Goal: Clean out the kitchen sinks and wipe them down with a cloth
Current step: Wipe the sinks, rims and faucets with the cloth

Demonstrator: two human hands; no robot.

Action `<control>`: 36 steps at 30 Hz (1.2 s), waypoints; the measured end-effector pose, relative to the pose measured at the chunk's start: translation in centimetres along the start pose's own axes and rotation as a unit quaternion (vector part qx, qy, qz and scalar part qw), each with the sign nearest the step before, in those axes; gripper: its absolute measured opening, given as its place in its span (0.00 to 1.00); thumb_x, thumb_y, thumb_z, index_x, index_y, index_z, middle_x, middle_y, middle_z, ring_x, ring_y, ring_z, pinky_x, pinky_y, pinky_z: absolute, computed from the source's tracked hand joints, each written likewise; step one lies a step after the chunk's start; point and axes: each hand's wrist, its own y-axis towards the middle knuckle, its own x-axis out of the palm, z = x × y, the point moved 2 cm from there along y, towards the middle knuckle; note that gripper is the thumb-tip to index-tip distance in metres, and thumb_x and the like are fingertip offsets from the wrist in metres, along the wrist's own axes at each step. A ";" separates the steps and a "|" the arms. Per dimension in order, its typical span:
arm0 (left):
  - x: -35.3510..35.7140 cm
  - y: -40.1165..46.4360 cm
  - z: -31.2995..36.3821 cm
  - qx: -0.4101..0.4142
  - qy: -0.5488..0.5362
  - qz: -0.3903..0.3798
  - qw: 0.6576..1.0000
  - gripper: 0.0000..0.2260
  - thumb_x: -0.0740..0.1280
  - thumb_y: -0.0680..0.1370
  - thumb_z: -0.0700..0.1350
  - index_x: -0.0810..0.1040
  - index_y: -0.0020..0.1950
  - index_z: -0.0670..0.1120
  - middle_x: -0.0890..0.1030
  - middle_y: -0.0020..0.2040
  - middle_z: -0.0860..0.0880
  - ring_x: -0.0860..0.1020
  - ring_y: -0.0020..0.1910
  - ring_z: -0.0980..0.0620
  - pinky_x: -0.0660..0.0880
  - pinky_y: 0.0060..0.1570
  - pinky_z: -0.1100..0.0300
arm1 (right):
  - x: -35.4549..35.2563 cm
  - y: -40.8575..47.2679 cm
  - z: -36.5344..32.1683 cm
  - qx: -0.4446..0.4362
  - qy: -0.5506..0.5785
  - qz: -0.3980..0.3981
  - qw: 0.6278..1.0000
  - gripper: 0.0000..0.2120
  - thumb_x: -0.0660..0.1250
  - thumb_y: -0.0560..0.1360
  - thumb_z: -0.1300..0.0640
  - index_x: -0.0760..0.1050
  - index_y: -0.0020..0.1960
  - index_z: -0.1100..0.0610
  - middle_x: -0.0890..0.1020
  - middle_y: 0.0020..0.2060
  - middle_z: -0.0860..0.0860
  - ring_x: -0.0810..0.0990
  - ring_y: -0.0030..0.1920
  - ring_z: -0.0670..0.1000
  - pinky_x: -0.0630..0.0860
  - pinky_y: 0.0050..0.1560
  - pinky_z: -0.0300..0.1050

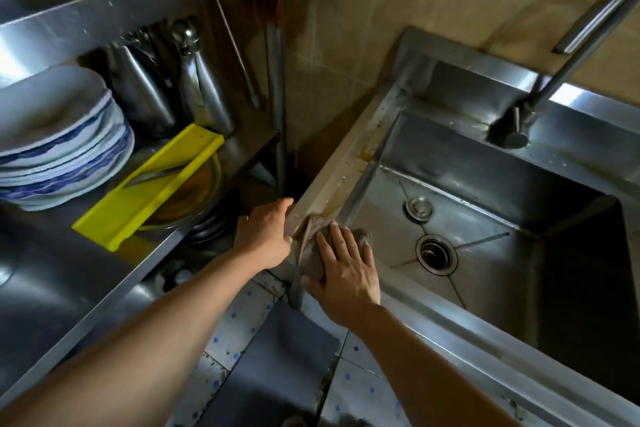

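Dim, soft-focus wide-angle view; glare on steel sink (408,135) rim.

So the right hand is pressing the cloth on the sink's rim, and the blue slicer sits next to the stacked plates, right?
Not quite: the slicer is yellow, not blue, as the head view shows. The right hand does press the cloth on the sink's rim, beside the stacked plates.
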 end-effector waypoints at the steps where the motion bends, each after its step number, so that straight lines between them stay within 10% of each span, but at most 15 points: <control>1: -0.1 0.3 0.0 -0.005 -0.027 -0.011 1.000 0.29 0.65 0.77 0.42 0.57 0.76 0.52 0.67 0.72 0.52 0.66 0.71 0.48 0.64 0.68 0.47 | 0.0 0.5 -0.4 -0.010 0.001 0.000 1.000 0.35 0.47 0.76 0.32 0.46 0.78 0.47 0.41 0.77 0.49 0.39 0.77 0.52 0.37 0.74 0.55; 19: -0.3 9.2 1.9 -0.083 -0.156 0.051 0.983 0.19 0.59 0.79 0.40 0.67 0.70 0.51 0.78 0.60 0.48 0.77 0.58 0.46 0.75 0.56 0.51 | -0.7 12.1 4.4 0.012 0.099 0.051 0.994 0.33 0.48 0.79 0.37 0.35 0.76 0.43 0.31 0.74 0.48 0.28 0.72 0.48 0.32 0.71 0.46; 36: 0.5 18.5 8.1 -0.080 -0.105 0.047 0.990 0.21 0.63 0.77 0.44 0.66 0.70 0.50 0.78 0.60 0.47 0.75 0.60 0.45 0.73 0.54 0.53 | -7.2 27.5 15.9 0.084 -0.020 0.070 0.994 0.30 0.47 0.79 0.39 0.47 0.78 0.50 0.45 0.76 0.55 0.46 0.75 0.61 0.46 0.72 0.60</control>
